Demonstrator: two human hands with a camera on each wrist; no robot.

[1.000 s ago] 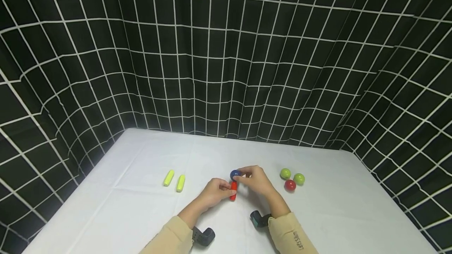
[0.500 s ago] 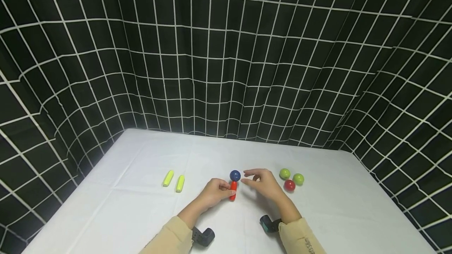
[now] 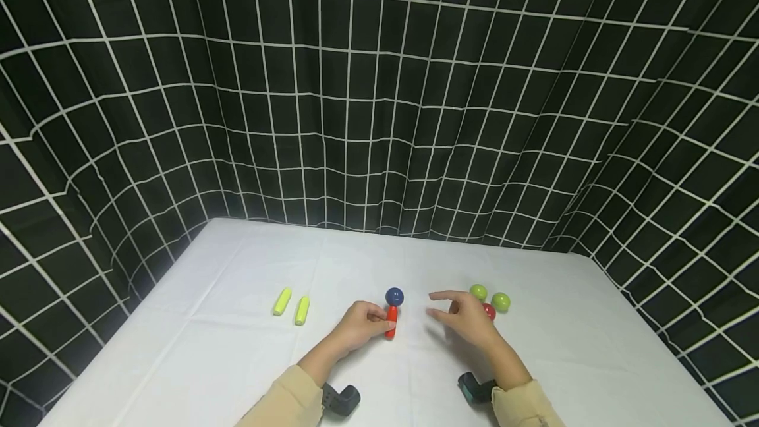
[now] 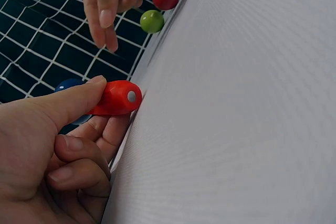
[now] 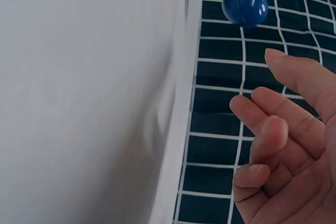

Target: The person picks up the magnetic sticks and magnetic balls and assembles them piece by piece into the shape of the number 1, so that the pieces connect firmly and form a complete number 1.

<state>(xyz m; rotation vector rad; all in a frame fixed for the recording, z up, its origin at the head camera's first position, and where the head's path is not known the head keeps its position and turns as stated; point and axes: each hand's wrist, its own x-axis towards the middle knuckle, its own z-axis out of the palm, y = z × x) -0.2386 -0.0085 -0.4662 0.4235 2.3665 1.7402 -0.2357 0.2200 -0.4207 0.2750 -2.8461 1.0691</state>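
Note:
A red magnetic stick (image 3: 393, 313) is pinched between the thumb and fingers of my left hand (image 3: 360, 324). In the left wrist view, a round silver tip shows on the near end of the red stick (image 4: 115, 98). Against its far end sits a glossy blue ball (image 3: 394, 296), which in the right wrist view touches the stick. My right hand (image 3: 467, 316) is apart from both, to the right of the ball, thumb and index finger spread and nothing held. Its other fingers are loosely curled. Behind it a red ball (image 3: 490, 311) is partly hidden.
Two green balls (image 3: 501, 302) lie beside the red one on the right of the white table (image 3: 237, 374). To the left are two yellow sticks (image 3: 302, 311). A black curtain with a white grid (image 3: 367, 117) surrounds the table's back and sides.
My right hand has let go of the blue ball and moved right, towards the loose balls. The blue ball stays at the red stick's end; my left hand keeps its grip.

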